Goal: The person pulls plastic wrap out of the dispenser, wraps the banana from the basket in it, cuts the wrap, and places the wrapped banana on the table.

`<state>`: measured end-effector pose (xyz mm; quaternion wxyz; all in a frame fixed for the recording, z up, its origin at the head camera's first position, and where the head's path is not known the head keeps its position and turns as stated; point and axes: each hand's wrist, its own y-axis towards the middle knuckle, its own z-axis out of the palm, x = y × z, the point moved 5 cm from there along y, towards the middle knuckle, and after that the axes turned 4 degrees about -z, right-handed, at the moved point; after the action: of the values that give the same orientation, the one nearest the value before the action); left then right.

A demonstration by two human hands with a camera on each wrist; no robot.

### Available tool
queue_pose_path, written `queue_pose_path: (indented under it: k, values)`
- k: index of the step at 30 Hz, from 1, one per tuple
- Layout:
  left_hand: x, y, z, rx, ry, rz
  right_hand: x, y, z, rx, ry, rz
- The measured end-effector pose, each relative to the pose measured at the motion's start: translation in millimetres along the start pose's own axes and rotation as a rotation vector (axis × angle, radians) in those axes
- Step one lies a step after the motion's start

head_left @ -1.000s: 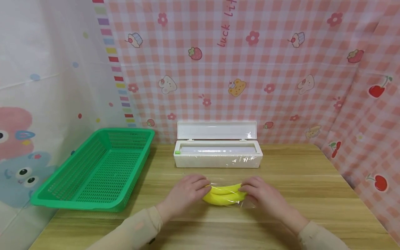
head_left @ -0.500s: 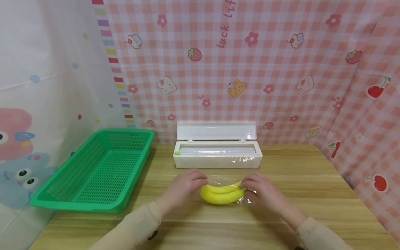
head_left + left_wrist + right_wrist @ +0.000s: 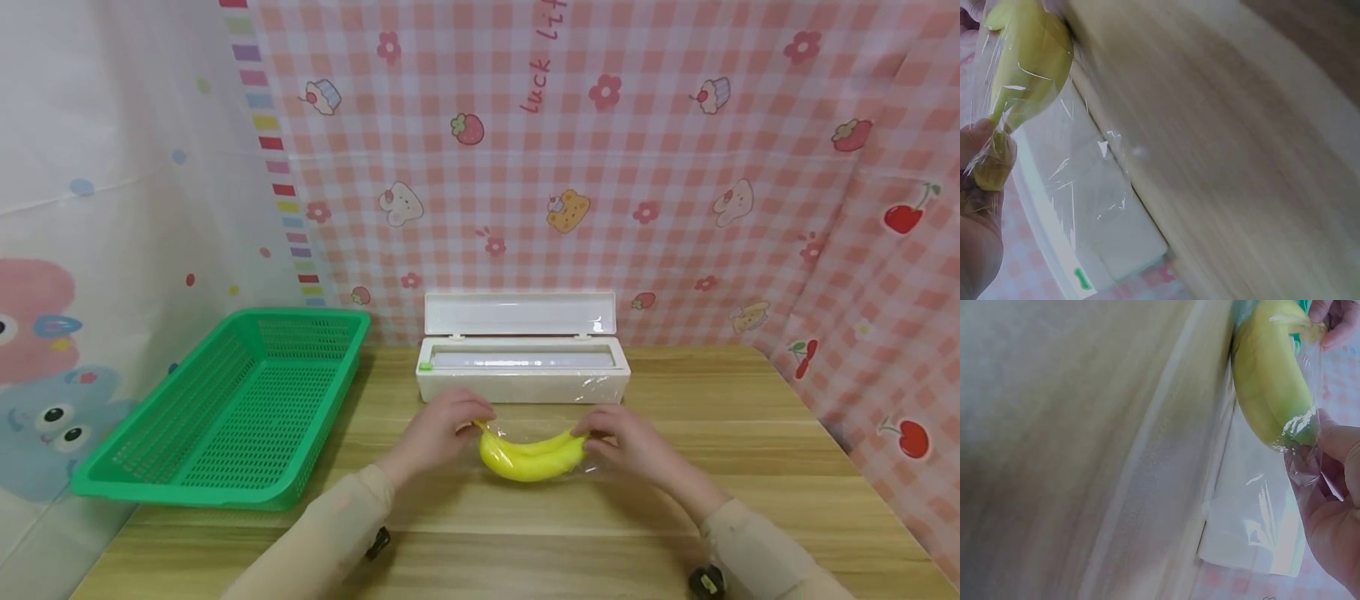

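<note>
Hands: two, a left hand (image 3: 442, 427) and a right hand (image 3: 632, 443). Sleeves (image 3: 330, 529): two. Black wrist devices (image 3: 378, 543): two. One banana bunch (image 3: 528, 462); whether it counts one fruit or two is hard to tell. One green basket (image 3: 187, 497), left. One white box (image 3: 517, 388), far, with one lid (image 3: 520, 313), one roll (image 3: 525, 360) and one green slider (image 3: 426, 367). One table (image 3: 750, 446). Cherry prints (image 3: 903, 219), right: three.

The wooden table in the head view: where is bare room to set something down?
Bare: the table right of the right hand, up to the checkered cloth; also its near strip, between left sleeve and right sleeve. The green basket holds nothing visible. Crowded: the centre, where the left hand and right hand hold wrapped bananas before the white box.
</note>
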<state>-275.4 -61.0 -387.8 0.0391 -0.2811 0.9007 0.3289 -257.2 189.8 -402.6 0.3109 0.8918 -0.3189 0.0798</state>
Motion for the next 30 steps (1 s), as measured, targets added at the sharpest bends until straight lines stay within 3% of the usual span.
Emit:
queue_pose_path:
  k: [11,16,22,30]
  values:
    - [24.2,7.2,5.5,0.041,-0.155,-0.285,-17,9,1,0.033,0.109,0.125]
    - [34.2,7.7,9.0,0.044,-0.198,-0.378,-25,14,4,0.041,0.141,0.189]
    - [41.7,8.7,11.9,0.016,-0.225,-0.407,-34,20,7,0.038,0.165,0.201]
    - [47.2,9.8,15.8,0.003,-0.177,-0.435,-43,26,12,0.046,0.175,0.251]
